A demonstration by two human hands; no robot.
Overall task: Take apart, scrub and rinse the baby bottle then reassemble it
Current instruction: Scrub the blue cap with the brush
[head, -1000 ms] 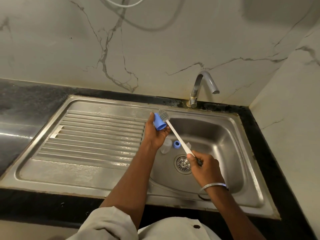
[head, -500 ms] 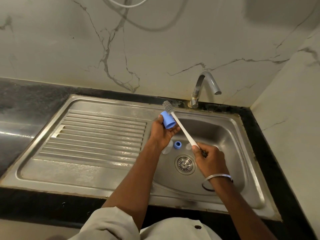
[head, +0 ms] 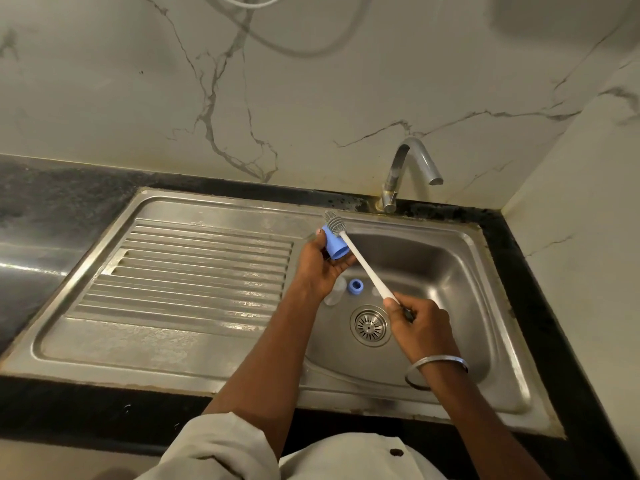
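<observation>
Bottle ring (head: 355,286) in sink (head: 450,278)

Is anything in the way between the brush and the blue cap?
No, nothing visible is. The brush has its bristles right at the top end of the blue cap, which the left hand holds over the sink. The right hand grips the brush's handle.

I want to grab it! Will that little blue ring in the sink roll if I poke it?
Probably not: the blue ring seems to lie flat, hole up, so it would likely slide, not roll. It looks small and hollow, so probably light. The basin slopes toward the drain, so it may drift there.
</observation>
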